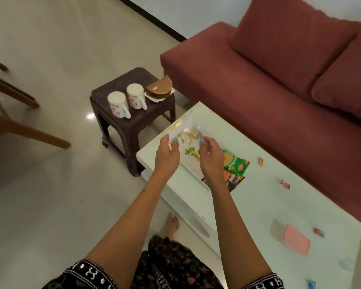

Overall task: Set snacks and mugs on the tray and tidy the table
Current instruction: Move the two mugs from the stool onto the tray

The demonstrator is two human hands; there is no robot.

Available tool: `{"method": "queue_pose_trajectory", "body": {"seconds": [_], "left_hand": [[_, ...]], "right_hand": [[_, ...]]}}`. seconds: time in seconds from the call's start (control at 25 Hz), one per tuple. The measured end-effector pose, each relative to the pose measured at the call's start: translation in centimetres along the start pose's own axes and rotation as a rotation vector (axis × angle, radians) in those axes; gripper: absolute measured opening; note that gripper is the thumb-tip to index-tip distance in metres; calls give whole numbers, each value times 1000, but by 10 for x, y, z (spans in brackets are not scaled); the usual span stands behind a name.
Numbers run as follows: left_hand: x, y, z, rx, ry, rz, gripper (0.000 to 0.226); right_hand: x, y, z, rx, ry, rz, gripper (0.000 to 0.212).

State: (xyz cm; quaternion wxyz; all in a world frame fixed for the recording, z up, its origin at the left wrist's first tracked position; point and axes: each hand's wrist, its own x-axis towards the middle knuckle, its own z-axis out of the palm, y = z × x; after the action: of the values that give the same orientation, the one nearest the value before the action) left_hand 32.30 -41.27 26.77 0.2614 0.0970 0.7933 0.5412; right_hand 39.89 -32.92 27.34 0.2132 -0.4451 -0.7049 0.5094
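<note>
Both hands pinch a clear plastic snack container: left hand grips its near edge, right hand seemingly its lid, above the white tray on the table. Two floral mugs stand on the brown stool.

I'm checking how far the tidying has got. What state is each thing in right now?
Tray: on the table, tilted, far end lifted.
Left hand: gripping the tray's left edge.
Right hand: over the tray; grip unclear.
Mugs: upside down on the stool, not on the tray.
Green snack packet: lying partly under the tray's right edge.
Wrappers: loose on the table.
Pink box: flat on the table.
</note>
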Motion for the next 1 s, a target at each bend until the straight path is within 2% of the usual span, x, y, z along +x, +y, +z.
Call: {"method": "queue_pose_trajectory", "body": {"seconds": [0.16, 0.44, 0.68, 0.8, 1.0], "left_hand": [[53, 13, -31, 6, 88, -56, 50], [136, 13, -72, 6, 214, -146, 50], [215, 2, -114, 74, 252, -216, 52], [260, -2, -135, 150, 230, -209, 57], [337, -13, -168, 468, 69, -204, 80]], "right_hand": [[55, -31, 29, -30, -82, -40, 26], [137, -64, 104, -182, -323, -93, 27], [195, -86, 178, -352, -500, -164, 47], [228, -92, 220, -491, -541, -207, 55], [282, -98, 295, -715, -631, -249, 69]]}}
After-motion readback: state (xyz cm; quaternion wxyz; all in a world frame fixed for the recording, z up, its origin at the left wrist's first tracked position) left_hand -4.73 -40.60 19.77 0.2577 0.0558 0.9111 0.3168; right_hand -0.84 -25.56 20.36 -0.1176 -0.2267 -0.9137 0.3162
